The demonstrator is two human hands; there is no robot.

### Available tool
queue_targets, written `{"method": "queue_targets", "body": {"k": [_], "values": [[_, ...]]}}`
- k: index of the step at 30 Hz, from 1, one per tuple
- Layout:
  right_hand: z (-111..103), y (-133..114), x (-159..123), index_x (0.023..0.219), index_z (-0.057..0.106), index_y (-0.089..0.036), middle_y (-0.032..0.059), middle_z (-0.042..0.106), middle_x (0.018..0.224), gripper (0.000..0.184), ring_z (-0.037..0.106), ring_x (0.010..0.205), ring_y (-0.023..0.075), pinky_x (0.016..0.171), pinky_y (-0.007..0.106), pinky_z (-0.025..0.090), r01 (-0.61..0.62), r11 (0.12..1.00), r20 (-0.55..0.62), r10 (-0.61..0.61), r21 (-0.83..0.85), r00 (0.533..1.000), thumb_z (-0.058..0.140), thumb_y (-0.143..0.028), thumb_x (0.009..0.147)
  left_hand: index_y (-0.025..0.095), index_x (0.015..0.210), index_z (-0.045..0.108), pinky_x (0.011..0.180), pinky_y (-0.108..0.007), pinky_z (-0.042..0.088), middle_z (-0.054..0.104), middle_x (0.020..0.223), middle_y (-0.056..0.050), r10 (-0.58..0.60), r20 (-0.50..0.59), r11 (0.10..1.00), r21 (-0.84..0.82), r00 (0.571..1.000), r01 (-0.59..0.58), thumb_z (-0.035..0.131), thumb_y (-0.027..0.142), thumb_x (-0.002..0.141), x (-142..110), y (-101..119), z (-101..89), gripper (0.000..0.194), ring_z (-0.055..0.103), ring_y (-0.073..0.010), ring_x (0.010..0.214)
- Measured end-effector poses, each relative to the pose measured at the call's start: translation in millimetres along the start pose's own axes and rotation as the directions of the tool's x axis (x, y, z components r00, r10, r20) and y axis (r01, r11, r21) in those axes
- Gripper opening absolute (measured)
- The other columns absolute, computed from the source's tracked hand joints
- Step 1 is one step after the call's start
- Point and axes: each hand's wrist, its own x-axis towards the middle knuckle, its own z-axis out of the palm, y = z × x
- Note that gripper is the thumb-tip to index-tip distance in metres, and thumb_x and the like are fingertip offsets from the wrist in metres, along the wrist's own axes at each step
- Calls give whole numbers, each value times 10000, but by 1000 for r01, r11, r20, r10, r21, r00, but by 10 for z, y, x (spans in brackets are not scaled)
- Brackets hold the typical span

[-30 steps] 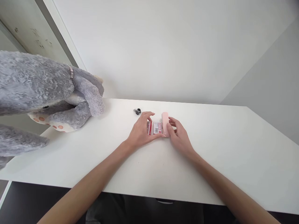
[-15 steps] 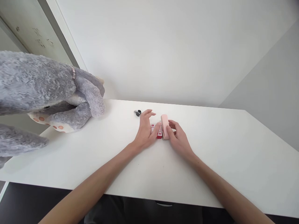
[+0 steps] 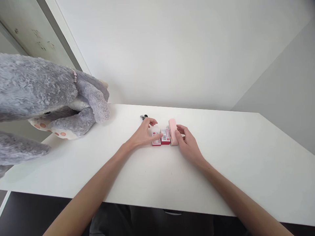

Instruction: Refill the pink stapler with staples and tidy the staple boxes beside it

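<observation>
Two small red-and-white boxes [image 3: 165,137] lie side by side on the white table, with a pink stapler [image 3: 173,131] standing close against their right side. My right hand [image 3: 189,141] grips the stapler from its right, thumb near the front and fingers curled behind. Over the left box [image 3: 156,143] reaches the thumb of my left hand [image 3: 144,134], its other fingers apart and raised to the left of the boxes. Nothing is held in that hand. Part of the left box is hidden under the thumb.
A small black-and-silver object [image 3: 144,116], partly covered by my left hand, lies behind it. A large grey plush toy [image 3: 81,95] occupies the table's left end. Behind the table [image 3: 221,170] rises a white wall [image 3: 172,55].
My left hand has moved left off the boxes, uncovering them; the two boxes now show beside the stapler. My right hand stays on the stapler.
</observation>
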Motion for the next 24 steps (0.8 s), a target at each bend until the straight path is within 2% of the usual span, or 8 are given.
{"method": "queue_targets", "body": {"k": [2,5,7,11,14,19,21,24], "values": [[-6,-8,3,1448,545,-238,158,613,1477,570,656,1215,296,971,473,576,-6,1000,1,6,-3,1000,459,-621,1035,255,1184,553,1052,-504,510,568,1281,-97,12,96,993,115,995,-24,856,571,691,-11,-49,-69,660,564,-318,1234],[-8,-16,5,1456,535,-222,162,613,1474,581,663,1186,291,966,471,577,-11,1000,1,11,-9,1000,453,-617,1037,245,1162,572,1088,-561,474,559,1292,-119,66,169,967,231,983,-105,916,645,563,-27,-113,-121,798,519,-367,1268],[-7,-15,5,1461,530,-222,160,609,1478,584,669,1166,286,955,465,580,-16,1000,5,16,-11,1000,451,-617,1038,241,1162,584,1101,-560,457,570,1291,-124,111,177,952,263,978,-156,898,681,575,-32,-147,-134,799,507,-367,1274],[-7,-9,8,1457,532,-232,157,607,1485,577,682,1147,284,950,467,579,-24,1000,8,24,-10,1000,453,-619,1036,247,1091,644,1140,-526,424,619,1263,-105,174,184,930,294,967,-223,868,676,647,-23,-199,-181,657,507,-343,1284],[-14,-16,13,1437,545,-223,159,617,1471,566,674,1162,289,966,472,569,-28,1000,0,28,-13,1000,457,-611,1035,251,1039,675,1144,-508,426,663,1235,-91,183,120,939,272,976,-210,879,658,654,-1,-203,-242,596,518,-333,1284],[-22,-25,23,1435,543,-217,152,621,1465,556,684,1111,278,945,461,569,-46,999,10,46,-9,999,463,-598,1038,246,1157,669,1078,-465,487,702,1253,-82,73,-124,995,79,990,-63,849,616,738,30,-76,-202,587,624,-290,1203],[-20,-13,30,1436,540,-214,154,620,1465,557,687,1100,274,937,457,570,-45,999,11,45,-9,999,466,-596,1038,253,1228,673,1065,-450,495,716,1284,-74,68,-104,997,31,992,-65,855,606,747,26,0,-102,624,654,-280,1177],[-15,7,37,1431,542,-217,161,610,1475,559,683,1114,280,935,463,568,-31,999,2,31,-17,1000,470,-603,1034,267,1242,702,1115,-475,459,726,1272,-67,116,-73,990,92,991,-109,861,610,747,4,90,70,623,626,-299,1221]]}}
